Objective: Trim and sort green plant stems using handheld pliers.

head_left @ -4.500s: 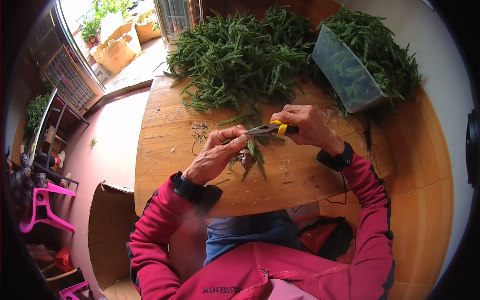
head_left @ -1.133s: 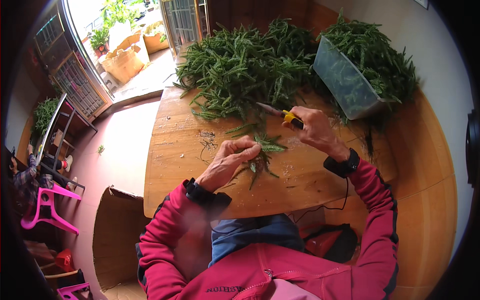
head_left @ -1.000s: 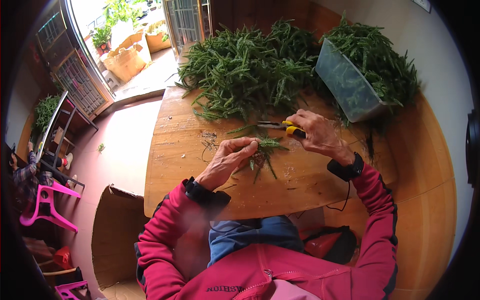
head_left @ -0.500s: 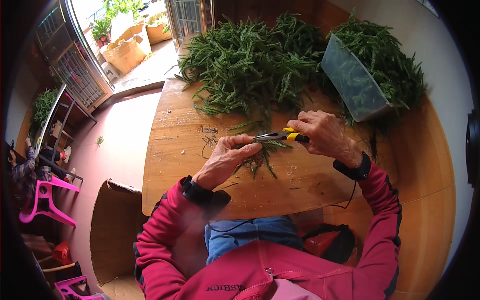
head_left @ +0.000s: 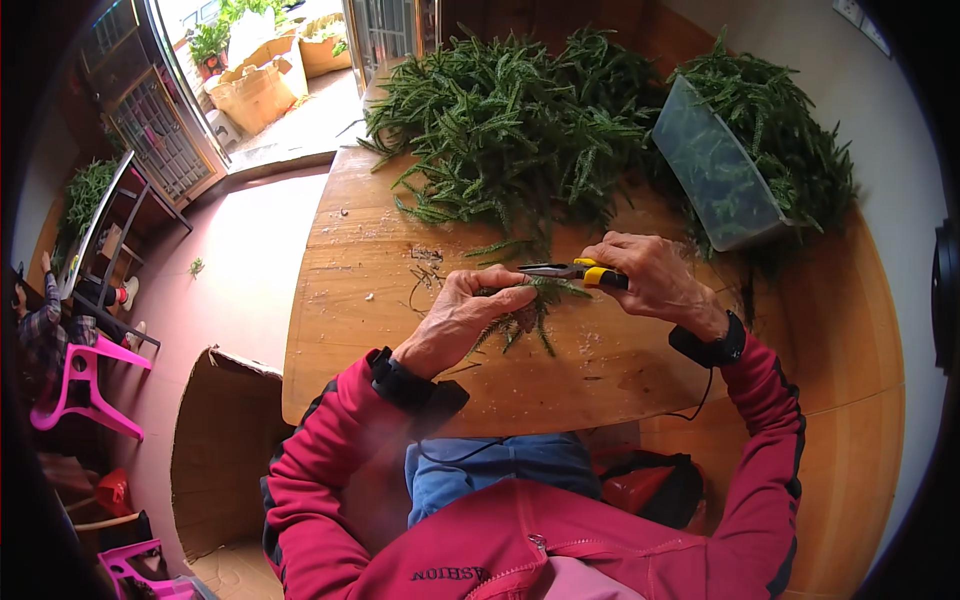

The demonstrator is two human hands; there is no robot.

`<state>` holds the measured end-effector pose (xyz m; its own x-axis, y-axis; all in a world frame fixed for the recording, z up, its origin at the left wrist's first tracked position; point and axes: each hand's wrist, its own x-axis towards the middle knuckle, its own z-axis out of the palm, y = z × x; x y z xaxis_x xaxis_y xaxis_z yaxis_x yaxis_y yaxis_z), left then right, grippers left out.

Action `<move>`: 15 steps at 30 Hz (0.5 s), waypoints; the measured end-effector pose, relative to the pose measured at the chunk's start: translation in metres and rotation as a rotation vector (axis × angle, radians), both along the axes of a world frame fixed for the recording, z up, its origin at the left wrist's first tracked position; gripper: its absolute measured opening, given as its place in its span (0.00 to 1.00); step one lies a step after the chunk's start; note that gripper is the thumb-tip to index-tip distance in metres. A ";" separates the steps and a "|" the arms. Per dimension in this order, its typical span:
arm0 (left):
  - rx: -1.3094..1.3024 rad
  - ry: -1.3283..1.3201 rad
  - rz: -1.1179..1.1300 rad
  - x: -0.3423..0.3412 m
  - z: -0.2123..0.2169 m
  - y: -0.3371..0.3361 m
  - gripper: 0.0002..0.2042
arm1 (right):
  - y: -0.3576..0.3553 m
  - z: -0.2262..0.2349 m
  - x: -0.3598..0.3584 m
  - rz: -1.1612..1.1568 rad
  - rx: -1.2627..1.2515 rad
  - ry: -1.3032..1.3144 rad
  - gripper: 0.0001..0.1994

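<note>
Pliers over pine sprig

From here, the left hand pinches the sprig, its needles spreading rightward and below over the surface; the right hand grips the yellow-and-black pliers, nose at the left's fingertips.

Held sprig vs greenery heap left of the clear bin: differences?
The sprig is small; the heap is broad. The left hand grips the sprig; the heap lies on the table. The sprig shows a brownish cone; the heap shows none clearly. Both are green and needled.
</note>
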<state>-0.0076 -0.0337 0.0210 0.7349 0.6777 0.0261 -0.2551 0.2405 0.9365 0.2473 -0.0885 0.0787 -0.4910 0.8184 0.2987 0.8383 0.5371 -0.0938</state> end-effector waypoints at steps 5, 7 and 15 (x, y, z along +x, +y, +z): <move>-0.064 -0.027 -0.007 0.000 0.000 -0.001 0.06 | -0.001 -0.002 -0.002 0.002 0.077 -0.018 0.12; -0.062 -0.037 0.000 0.000 0.001 -0.001 0.06 | -0.002 -0.003 -0.004 -0.005 0.061 -0.008 0.11; 0.019 0.025 0.011 -0.002 -0.002 -0.001 0.06 | -0.007 0.009 -0.004 -0.029 -0.467 0.218 0.08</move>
<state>-0.0095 -0.0349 0.0194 0.7283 0.6850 0.0210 -0.2343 0.2201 0.9469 0.2433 -0.0950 0.0876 -0.4332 0.9013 -0.0091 0.7866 0.3731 -0.4920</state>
